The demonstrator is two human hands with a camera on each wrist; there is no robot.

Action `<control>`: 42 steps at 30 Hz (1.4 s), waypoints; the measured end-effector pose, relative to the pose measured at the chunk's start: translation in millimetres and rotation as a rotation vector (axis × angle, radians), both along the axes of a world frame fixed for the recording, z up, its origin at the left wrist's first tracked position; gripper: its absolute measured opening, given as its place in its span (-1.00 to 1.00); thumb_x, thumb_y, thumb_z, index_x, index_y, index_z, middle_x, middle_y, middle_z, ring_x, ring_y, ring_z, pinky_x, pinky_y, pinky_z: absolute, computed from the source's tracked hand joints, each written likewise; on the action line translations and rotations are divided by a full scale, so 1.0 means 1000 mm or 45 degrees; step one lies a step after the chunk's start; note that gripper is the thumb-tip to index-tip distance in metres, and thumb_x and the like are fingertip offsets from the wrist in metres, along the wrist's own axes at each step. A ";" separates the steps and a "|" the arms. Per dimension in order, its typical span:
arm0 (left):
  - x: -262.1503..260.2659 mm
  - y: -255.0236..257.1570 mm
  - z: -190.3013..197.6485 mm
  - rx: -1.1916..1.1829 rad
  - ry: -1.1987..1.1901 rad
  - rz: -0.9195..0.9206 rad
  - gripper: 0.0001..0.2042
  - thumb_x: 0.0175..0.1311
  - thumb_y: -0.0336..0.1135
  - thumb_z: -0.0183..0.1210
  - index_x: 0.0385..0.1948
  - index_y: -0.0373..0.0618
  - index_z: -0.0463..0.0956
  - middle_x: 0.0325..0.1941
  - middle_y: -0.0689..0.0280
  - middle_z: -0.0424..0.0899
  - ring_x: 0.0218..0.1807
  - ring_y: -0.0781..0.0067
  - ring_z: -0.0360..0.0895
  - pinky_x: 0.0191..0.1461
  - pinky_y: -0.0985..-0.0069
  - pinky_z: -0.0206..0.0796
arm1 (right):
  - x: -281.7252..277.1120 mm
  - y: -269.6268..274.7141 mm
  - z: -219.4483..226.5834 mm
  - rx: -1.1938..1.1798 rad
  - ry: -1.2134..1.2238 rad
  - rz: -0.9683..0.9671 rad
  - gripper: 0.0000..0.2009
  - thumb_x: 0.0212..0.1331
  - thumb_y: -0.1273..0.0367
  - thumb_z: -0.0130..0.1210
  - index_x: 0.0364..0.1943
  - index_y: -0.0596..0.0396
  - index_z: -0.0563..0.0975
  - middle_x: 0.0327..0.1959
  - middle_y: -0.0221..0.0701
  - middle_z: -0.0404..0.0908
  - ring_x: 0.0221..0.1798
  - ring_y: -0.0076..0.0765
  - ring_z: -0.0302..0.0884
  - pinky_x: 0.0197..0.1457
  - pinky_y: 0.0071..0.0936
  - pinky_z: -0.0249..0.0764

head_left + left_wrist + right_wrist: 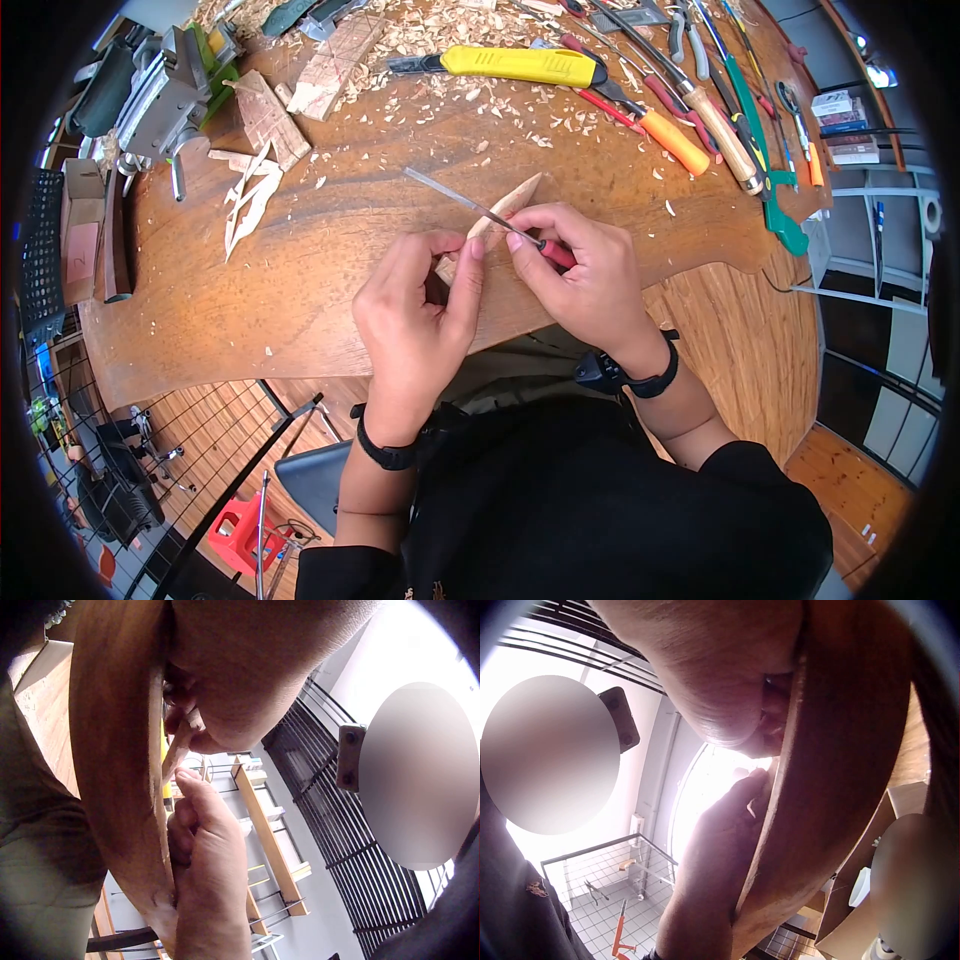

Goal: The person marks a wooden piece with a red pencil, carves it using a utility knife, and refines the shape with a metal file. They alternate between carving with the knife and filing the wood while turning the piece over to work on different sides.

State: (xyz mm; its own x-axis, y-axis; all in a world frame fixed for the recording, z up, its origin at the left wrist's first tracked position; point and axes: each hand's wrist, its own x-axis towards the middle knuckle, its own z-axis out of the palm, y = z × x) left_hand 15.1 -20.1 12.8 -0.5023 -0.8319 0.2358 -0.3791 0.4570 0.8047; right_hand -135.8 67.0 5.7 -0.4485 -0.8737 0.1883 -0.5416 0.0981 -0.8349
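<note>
Close to the table's near edge, my left hand (415, 310) grips a slim, pointed piece of carved wood (520, 197) between thumb and fingers. My right hand (585, 270) pinches a thin file (445, 190) by its red handle (558, 254). The file's narrow metal shaft crosses over the wood, its tip pointing to the far left. In the left wrist view, the wood piece (178, 750) shows between both hands, beyond the table edge (124, 765). The table's edge and the hands hide the file in the right wrist view.
Wood shavings (430, 40) cover the far part of the table (290, 320). A yellow utility knife (520, 66) lies among them. Several hand tools, one with an orange handle (675, 142), lie at right. A vise (160, 120) and wood blocks (270, 120) are at left.
</note>
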 end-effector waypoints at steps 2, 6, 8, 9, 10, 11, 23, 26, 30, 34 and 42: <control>0.000 0.000 -0.001 0.009 0.014 -0.001 -0.89 0.26 -0.43 0.37 -0.35 -0.23 0.62 -0.49 0.26 0.58 -0.66 0.52 0.39 -0.56 0.53 0.20 | 0.000 0.000 0.000 -0.006 0.005 0.003 -0.86 0.20 0.42 0.28 -0.18 0.08 0.65 -0.61 -0.33 0.57 -0.57 -0.37 0.60 -0.47 -0.44 0.46; 0.000 0.000 -0.001 0.013 0.021 0.003 -0.89 0.26 -0.43 0.37 -0.35 -0.23 0.62 -0.50 0.26 0.58 -0.66 0.53 0.39 -0.56 0.53 0.19 | 0.000 0.000 0.002 0.020 -0.013 0.001 -0.86 0.20 0.42 0.28 -0.18 0.08 0.65 -0.60 -0.32 0.58 -0.56 -0.38 0.60 -0.46 -0.45 0.46; 0.000 0.001 -0.001 0.020 0.031 0.006 -0.89 0.26 -0.43 0.37 -0.35 -0.23 0.62 -0.50 0.26 0.58 -0.66 0.54 0.38 -0.55 0.53 0.19 | 0.000 0.000 0.002 0.024 -0.013 0.002 -0.86 0.20 0.42 0.28 -0.18 0.09 0.65 -0.59 -0.32 0.58 -0.55 -0.38 0.60 -0.46 -0.45 0.46; 0.000 0.000 -0.001 0.020 0.031 0.006 -0.89 0.26 -0.43 0.37 -0.35 -0.23 0.62 -0.50 0.26 0.58 -0.66 0.54 0.38 -0.55 0.53 0.19 | 0.000 0.000 0.001 0.013 -0.008 0.004 -0.86 0.20 0.42 0.28 -0.18 0.09 0.65 -0.59 -0.32 0.59 -0.55 -0.39 0.60 -0.46 -0.45 0.46; 0.000 0.000 -0.001 0.019 0.027 0.005 -0.89 0.27 -0.43 0.37 -0.35 -0.24 0.62 -0.50 0.26 0.58 -0.66 0.54 0.38 -0.55 0.53 0.19 | 0.000 0.000 0.001 0.002 -0.004 0.006 -0.86 0.20 0.42 0.28 -0.18 0.09 0.65 -0.58 -0.32 0.59 -0.55 -0.39 0.61 -0.45 -0.45 0.47; 0.001 0.000 -0.001 0.018 0.023 0.004 -0.89 0.27 -0.43 0.37 -0.35 -0.24 0.62 -0.50 0.26 0.58 -0.66 0.55 0.38 -0.55 0.54 0.19 | 0.000 0.000 0.001 0.002 -0.003 0.006 -0.86 0.20 0.42 0.28 -0.18 0.09 0.65 -0.58 -0.32 0.59 -0.55 -0.39 0.61 -0.45 -0.45 0.47; 0.001 0.002 -0.002 0.096 0.057 0.068 -0.83 0.37 -0.33 0.33 -0.33 -0.26 0.64 -0.55 0.40 0.55 -0.57 0.72 0.23 -0.50 0.64 0.07 | 0.000 -0.001 0.003 0.003 0.009 0.003 -0.86 0.20 0.43 0.28 -0.18 0.11 0.64 -0.55 -0.31 0.61 -0.53 -0.38 0.62 -0.43 -0.46 0.49; 0.003 0.002 -0.003 0.100 0.054 0.077 -0.83 0.39 -0.32 0.31 -0.31 -0.26 0.64 -0.55 0.43 0.56 -0.56 0.76 0.23 -0.50 0.65 0.06 | 0.000 -0.001 0.004 0.013 0.005 0.002 -0.86 0.20 0.43 0.28 -0.19 0.11 0.64 -0.55 -0.30 0.62 -0.53 -0.39 0.62 -0.43 -0.45 0.50; 0.001 0.002 0.001 0.126 0.036 0.107 -0.86 0.36 -0.36 0.32 -0.34 -0.23 0.63 -0.54 0.27 0.59 -0.65 0.56 0.34 -0.54 0.53 0.19 | 0.000 -0.001 0.005 0.016 0.007 -0.001 -0.88 0.20 0.42 0.27 -0.20 0.10 0.64 -0.56 -0.30 0.61 -0.53 -0.34 0.63 -0.43 -0.43 0.50; 0.000 0.002 -0.001 0.137 0.031 0.123 -0.87 0.36 -0.35 0.32 -0.33 -0.21 0.64 -0.58 0.28 0.58 -0.65 0.58 0.32 -0.54 0.54 0.18 | -0.001 -0.002 0.005 0.010 0.003 0.001 -0.88 0.21 0.40 0.27 -0.22 0.09 0.64 -0.59 -0.29 0.59 -0.54 -0.28 0.64 -0.43 -0.40 0.50; -0.001 0.003 -0.003 0.062 -0.003 0.132 -0.85 0.35 -0.32 0.32 -0.30 -0.21 0.64 -0.54 0.28 0.62 -0.64 0.60 0.34 -0.54 0.54 0.19 | -0.002 -0.001 -0.001 -0.039 -0.066 -0.008 -0.86 0.20 0.39 0.27 -0.20 0.09 0.64 -0.61 -0.30 0.57 -0.56 -0.30 0.61 -0.45 -0.39 0.47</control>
